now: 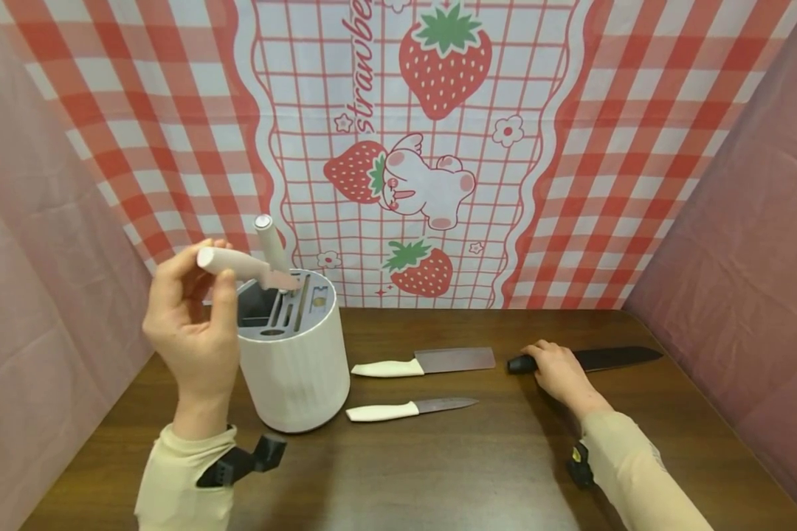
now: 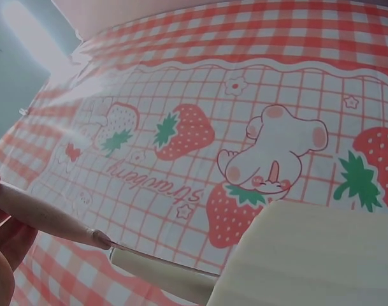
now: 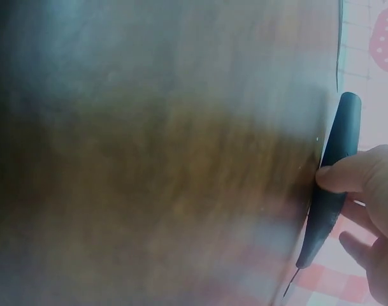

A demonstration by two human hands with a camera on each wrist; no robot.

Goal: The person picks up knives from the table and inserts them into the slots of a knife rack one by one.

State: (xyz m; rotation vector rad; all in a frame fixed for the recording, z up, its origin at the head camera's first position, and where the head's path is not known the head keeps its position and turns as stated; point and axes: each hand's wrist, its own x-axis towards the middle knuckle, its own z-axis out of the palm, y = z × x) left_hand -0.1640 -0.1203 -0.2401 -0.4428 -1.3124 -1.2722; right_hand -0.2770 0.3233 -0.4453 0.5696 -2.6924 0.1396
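Observation:
My left hand pinches the pale handle of a knife between thumb and fingers. That knife tilts over the top of a white round knife block, its blade pointing at the slots; whether the tip is inside one, I cannot tell. Behind it another light handle stands up out of the block. On the right of the table, my right hand holds the black handle of a large black-bladed knife, which lies flat. In the right wrist view the thumb presses on this black handle.
Between the hands lie a white-handled cleaver and, nearer me, a smaller white-handled knife, blades toward the right. A strawberry-print cloth hangs behind the brown table. Pink cloth walls flank both sides.

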